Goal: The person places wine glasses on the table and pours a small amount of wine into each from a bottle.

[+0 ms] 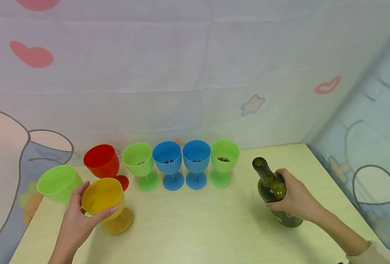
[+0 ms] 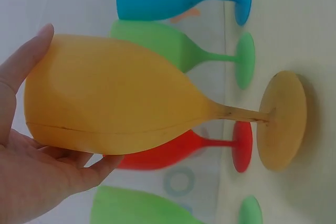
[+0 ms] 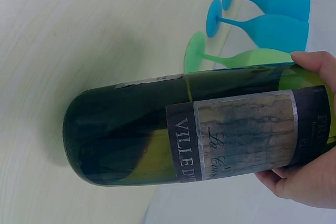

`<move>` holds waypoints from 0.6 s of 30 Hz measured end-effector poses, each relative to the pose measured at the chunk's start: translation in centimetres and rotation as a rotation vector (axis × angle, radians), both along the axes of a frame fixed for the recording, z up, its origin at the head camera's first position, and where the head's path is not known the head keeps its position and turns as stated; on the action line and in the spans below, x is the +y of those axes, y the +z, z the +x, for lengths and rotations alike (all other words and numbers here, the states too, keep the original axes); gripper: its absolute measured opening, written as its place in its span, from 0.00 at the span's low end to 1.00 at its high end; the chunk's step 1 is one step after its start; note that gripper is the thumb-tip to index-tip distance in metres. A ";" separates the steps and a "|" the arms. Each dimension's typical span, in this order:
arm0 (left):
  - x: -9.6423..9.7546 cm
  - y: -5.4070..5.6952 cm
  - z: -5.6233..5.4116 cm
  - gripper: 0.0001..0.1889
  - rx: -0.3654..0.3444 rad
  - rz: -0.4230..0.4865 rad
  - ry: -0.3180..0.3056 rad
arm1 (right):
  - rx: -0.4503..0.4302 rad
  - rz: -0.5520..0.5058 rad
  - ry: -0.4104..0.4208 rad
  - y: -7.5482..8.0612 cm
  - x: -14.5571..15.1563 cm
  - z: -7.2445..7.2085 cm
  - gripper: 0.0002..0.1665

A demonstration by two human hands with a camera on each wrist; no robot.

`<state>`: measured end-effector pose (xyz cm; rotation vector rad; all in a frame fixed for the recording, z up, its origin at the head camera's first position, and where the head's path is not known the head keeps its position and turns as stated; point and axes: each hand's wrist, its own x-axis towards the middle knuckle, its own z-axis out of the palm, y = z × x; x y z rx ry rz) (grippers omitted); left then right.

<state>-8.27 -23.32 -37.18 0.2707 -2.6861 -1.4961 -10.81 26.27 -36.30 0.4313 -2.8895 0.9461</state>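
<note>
The yellow goblet [image 1: 104,198] is at the bench's [image 1: 208,227] left, its bowl held by the person's left grip [image 1: 75,223]. The right grip [image 1: 295,200] clasps a green bottle [image 1: 271,189] at right, neck leaning leftward. Beyond the yellow goblet is a red goblet [image 1: 103,161]; rightward, two blue goblets [image 1: 168,161] stand between green goblets [image 1: 225,157].

free tabletop [image 1: 195,223] between yellow goblet [image 1: 104,200] and bottle [image 1: 271,190], goblet row [image 1: 172,167] blocking the back
</note>
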 end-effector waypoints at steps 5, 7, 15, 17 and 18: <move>1.9 0.8 -0.2 0.54 0.018 -0.004 -0.074 | 0.011 -0.004 0.006 -0.3 -0.2 0.0 0.43; 2.8 1.1 -0.4 0.53 0.013 -0.010 -0.108 | 0.014 0.000 0.013 -0.4 -0.3 0.0 0.43; 6.7 1.9 -0.6 0.54 0.008 -0.061 -0.221 | 0.030 0.010 0.018 -0.5 -0.6 0.2 0.43; 7.6 1.9 -0.7 0.54 0.000 -0.070 -0.238 | 0.030 0.016 0.016 -0.5 -0.7 0.2 0.43; 8.0 1.9 -0.7 0.53 0.002 -0.072 -0.247 | 0.029 0.019 0.015 -0.5 -0.7 0.2 0.43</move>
